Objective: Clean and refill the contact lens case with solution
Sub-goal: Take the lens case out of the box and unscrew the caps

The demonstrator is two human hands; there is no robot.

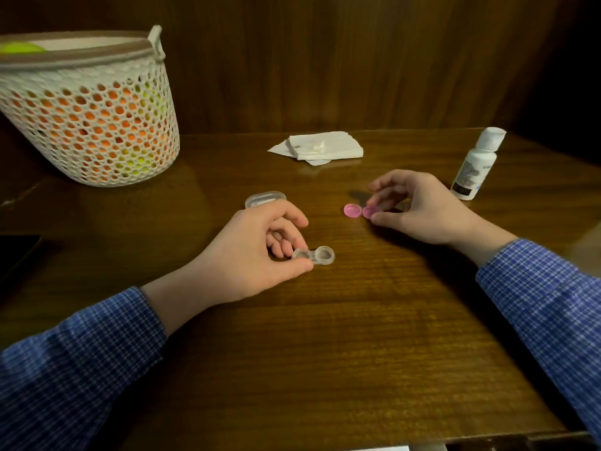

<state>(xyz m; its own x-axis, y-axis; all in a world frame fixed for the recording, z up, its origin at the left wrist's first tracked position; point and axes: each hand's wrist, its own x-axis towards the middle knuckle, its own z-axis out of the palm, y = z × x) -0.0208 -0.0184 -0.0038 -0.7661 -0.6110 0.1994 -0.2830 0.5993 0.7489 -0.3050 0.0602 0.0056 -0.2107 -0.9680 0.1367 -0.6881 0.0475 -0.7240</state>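
Note:
A clear two-well contact lens case (317, 256) lies on the wooden table (357, 336) with both wells uncapped. My left hand (257, 252) pinches its left well between thumb and fingers. Two pink caps sit to the right: one cap (352, 210) lies free, the other cap (370, 212) is held at my right hand's (419, 208) fingertips against the table. A white solution bottle (476, 164) stands upright at the far right, its cap on.
A stack of white tissues (320, 146) lies at the back centre. A small clear plastic box (265, 198) sits just behind my left hand. A white perforated basket (87, 115) with orange and yellow contents stands at the back left. A wooden wall rises behind the table.

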